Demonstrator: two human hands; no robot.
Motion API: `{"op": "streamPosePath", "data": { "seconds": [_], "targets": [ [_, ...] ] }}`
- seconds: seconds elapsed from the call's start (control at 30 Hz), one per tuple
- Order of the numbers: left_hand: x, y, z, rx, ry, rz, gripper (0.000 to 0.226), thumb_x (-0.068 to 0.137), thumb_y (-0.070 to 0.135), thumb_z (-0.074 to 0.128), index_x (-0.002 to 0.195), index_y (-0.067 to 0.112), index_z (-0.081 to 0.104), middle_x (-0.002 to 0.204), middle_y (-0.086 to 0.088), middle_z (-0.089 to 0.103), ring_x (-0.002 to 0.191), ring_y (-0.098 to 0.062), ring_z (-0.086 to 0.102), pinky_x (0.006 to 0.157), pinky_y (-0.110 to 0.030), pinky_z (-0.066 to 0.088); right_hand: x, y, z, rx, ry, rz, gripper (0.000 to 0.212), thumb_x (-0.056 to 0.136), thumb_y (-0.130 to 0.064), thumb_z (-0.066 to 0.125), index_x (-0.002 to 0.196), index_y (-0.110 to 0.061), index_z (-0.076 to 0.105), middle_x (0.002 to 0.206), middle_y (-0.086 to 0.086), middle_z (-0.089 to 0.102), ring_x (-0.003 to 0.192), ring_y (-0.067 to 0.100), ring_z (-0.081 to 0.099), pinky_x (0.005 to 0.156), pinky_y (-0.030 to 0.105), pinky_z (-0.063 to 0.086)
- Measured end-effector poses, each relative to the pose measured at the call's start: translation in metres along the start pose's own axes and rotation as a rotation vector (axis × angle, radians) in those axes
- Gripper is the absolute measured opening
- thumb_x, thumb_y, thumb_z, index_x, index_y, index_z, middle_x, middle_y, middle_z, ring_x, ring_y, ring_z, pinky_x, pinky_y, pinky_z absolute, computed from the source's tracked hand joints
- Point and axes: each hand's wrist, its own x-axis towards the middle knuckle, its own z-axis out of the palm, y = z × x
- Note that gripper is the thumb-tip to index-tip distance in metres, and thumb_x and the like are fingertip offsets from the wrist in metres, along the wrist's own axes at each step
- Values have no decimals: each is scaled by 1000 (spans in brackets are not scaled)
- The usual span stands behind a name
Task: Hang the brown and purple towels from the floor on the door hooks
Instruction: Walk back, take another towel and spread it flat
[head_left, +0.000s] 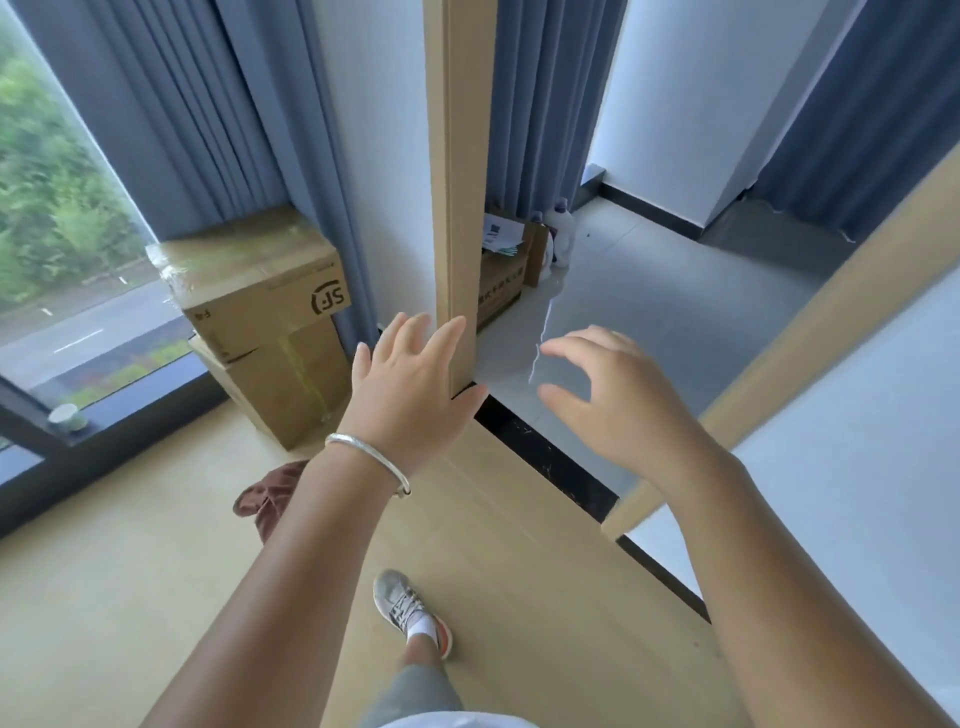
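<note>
A brown towel (267, 496) lies crumpled on the light wooden floor, partly hidden behind my left forearm. My left hand (408, 382) is stretched out in front of me with fingers spread, holding nothing, in front of the wooden door frame post (460, 208). My right hand (618, 402) is also raised and open, fingers loosely curled, over the doorway threshold. I see no purple towel and no door hooks in this view.
Stacked cardboard boxes (265, 306) stand left of the post beside blue curtains (208, 114) and a large window. Beyond the dark threshold (545, 457) is a grey tiled room with another box and white bottles (561, 234). A wooden-edged panel (779, 353) is at right. My foot (410, 613) is below.
</note>
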Motion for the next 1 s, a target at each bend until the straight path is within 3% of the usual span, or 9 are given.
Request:
{"op": "streamPosePath", "data": {
  "seconds": [0.17, 0.47, 0.7, 1.0],
  "targets": [
    [55, -84, -8, -44, 31, -169, 66, 92, 53, 49, 150, 36, 20, 158, -1, 19, 149, -22, 2, 117, -54, 7, 103, -44, 43, -5, -85, -118, 42, 91, -32, 58, 132, -26, 54, 134, -8, 52, 130, 11, 34, 102, 23, 25],
    [116, -250, -35, -130, 96, -515, 72, 91, 57, 48, 152, 34, 16, 160, -4, 14, 149, -22, 4, 118, -52, 8, 261, -152, 134, -33, -305, -320, 62, 92, -32, 58, 148, -30, 32, 148, -9, 35, 135, 11, 29, 112, 32, 26],
    [84, -346, -25, -151, 165, -809, 70, 91, 52, 52, 151, 29, 24, 156, -6, 24, 145, -20, 16, 115, -47, 19, 307, -222, 222, -20, -525, -536, 65, 92, -31, 58, 149, -28, 28, 151, -9, 30, 138, 11, 29, 115, 36, 27],
    [37, -403, 16, -96, 157, -1073, 68, 92, 49, 52, 151, 26, 25, 153, -7, 31, 139, -24, 30, 113, -44, 24, 345, -264, 335, -145, -804, -806, 66, 92, -29, 57, 150, -23, 27, 153, -1, 29, 141, 17, 26, 117, 38, 22]
  ]
}}
